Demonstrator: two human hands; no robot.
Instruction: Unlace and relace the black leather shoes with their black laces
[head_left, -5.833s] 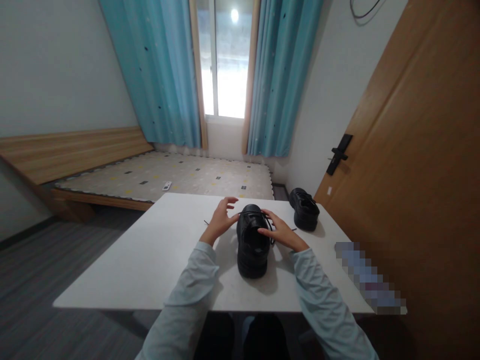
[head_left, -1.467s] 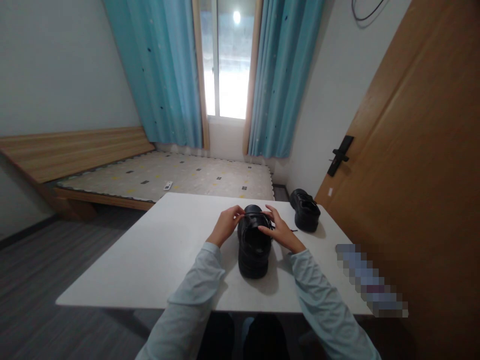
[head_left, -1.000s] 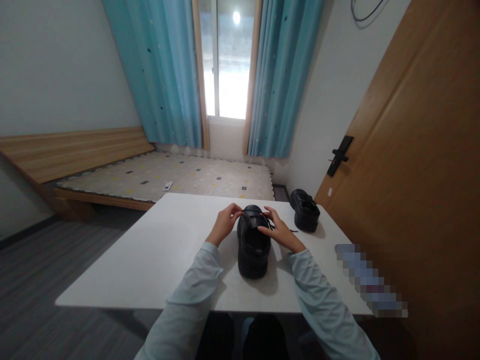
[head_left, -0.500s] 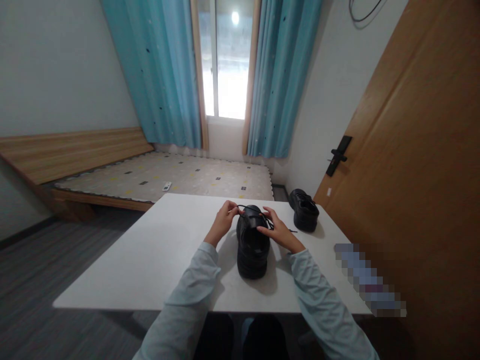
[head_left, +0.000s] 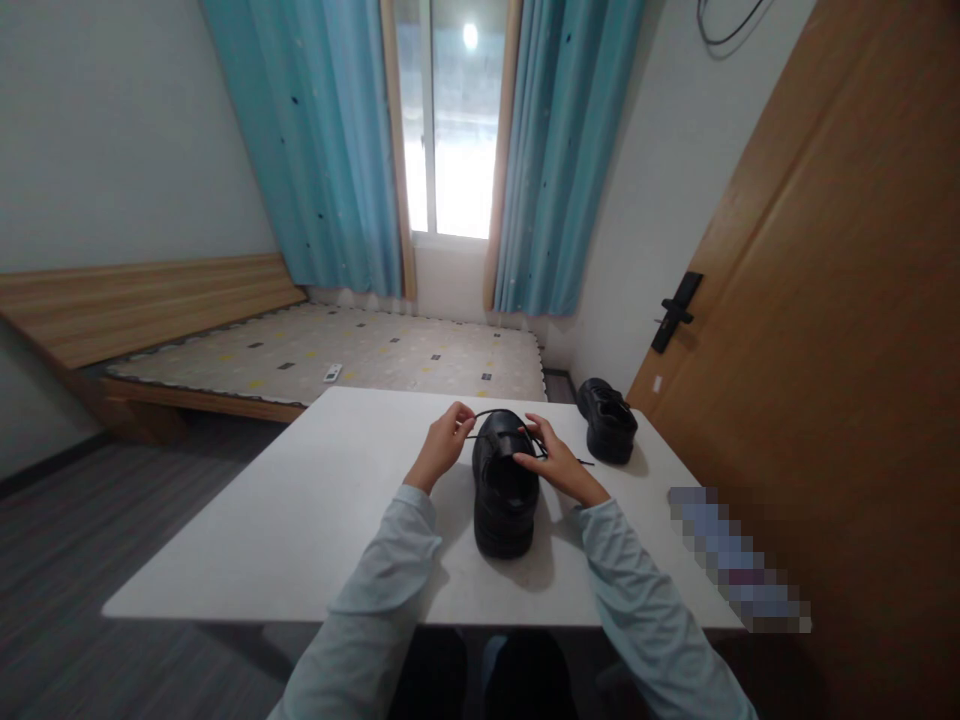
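Note:
A black shoe [head_left: 504, 500] stands on the white table [head_left: 315, 500], heel toward me. My left hand [head_left: 441, 448] pinches its thin black lace [head_left: 491, 412] and holds it out to the left of the shoe. Over the shoe's tongue area, my right hand [head_left: 559, 468] rests on the right side with fingers on the lace there. A loose lace end [head_left: 579, 461] trails on the table to the right. Further back on the right stands a second black shoe [head_left: 609, 420], untouched.
A brown wooden door [head_left: 825, 330] with a black handle [head_left: 675, 310] stands close on the right. Beyond the table is a low bed [head_left: 337, 355] with a small white remote [head_left: 333, 373], then blue curtains [head_left: 555, 150] and a window [head_left: 448, 120].
My left hand has pulled the lace up and out to the left, forming a raised arc over the shoe's front. My right hand has stayed on the shoe's right side.

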